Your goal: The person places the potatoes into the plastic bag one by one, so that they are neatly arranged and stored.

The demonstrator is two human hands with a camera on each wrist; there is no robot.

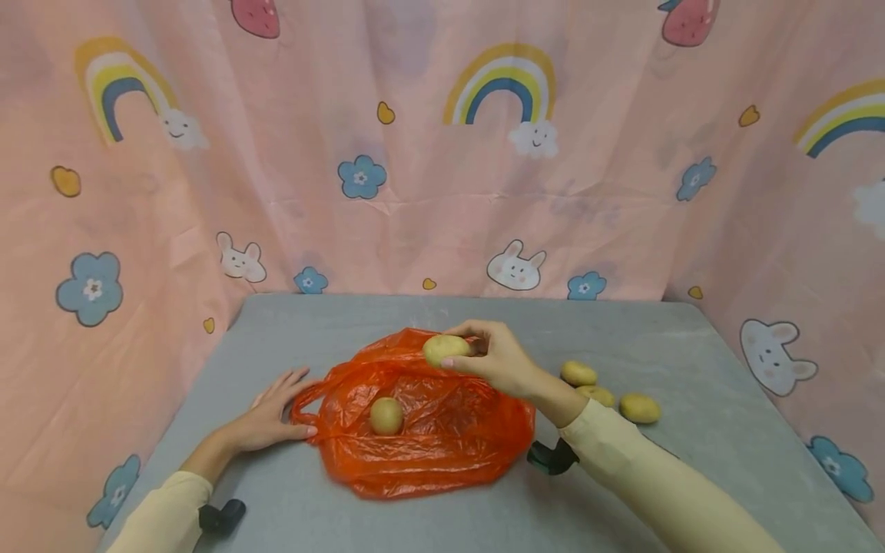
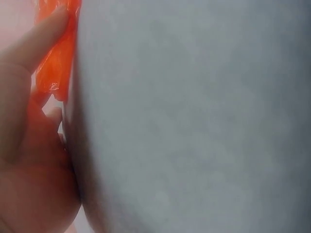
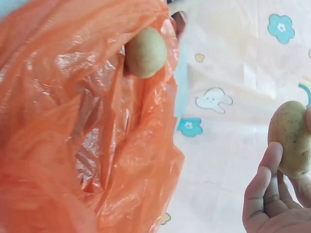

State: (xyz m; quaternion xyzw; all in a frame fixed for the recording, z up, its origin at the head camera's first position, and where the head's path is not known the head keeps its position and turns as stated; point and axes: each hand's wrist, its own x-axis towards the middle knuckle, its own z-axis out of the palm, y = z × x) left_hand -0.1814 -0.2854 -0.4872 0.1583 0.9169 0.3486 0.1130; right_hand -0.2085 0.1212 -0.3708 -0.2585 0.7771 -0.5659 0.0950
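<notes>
An orange plastic bag (image 1: 442, 461) lies spread on the table with its mouth facing up. One round potato (image 1: 386, 416) sits on it near the left handle; the right wrist view also shows that potato (image 3: 146, 52). Above the bag's far side, my right hand (image 1: 494, 357) grips another potato (image 1: 445, 350) between thumb and fingers. My left hand (image 1: 273, 415) rests on the table left of the bag, fingers extended, its thumb touching the handle. In the left wrist view the thumb (image 2: 36, 43) lies against the orange plastic.
Right of the bag, partly behind my right forearm, are three more potatoes (image 1: 640, 408) close together. The grey table (image 1: 311, 322) is bordered at the back and sides by a pink patterned curtain (image 1: 429, 215).
</notes>
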